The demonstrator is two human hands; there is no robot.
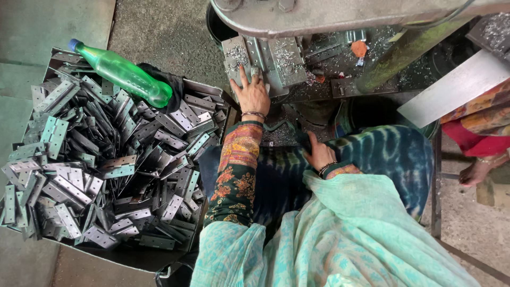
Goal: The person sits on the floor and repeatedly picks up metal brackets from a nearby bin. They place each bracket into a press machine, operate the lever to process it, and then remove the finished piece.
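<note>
On the worktop of the grey metal press, the left hand [252,93] lies flat and open, pressing a small silvery steel hinge plate [255,71]. Keeping its fingers outside the tooling seems wise. Right hand [319,154] rests loosely curled, empty, on the lap.

- Your left hand [253,94] wears a dark beaded bracelet; its sleeve [235,172] is dark green with orange and red floral print.
- Your right hand [319,153] has a green cuff edged in orange pattern.
- Your shawl [340,239] is pale turquoise with a faint lighter motif.
- The cloth on your lap [382,154] is tie-dyed, dark blue and green.
- The hinges [106,165] in the tray are dull grey steel.
- The plastic bottle [123,73] is translucent green, its cap blue.
- The machine bed [289,61] is grey, flecked with silvery shavings.
</note>
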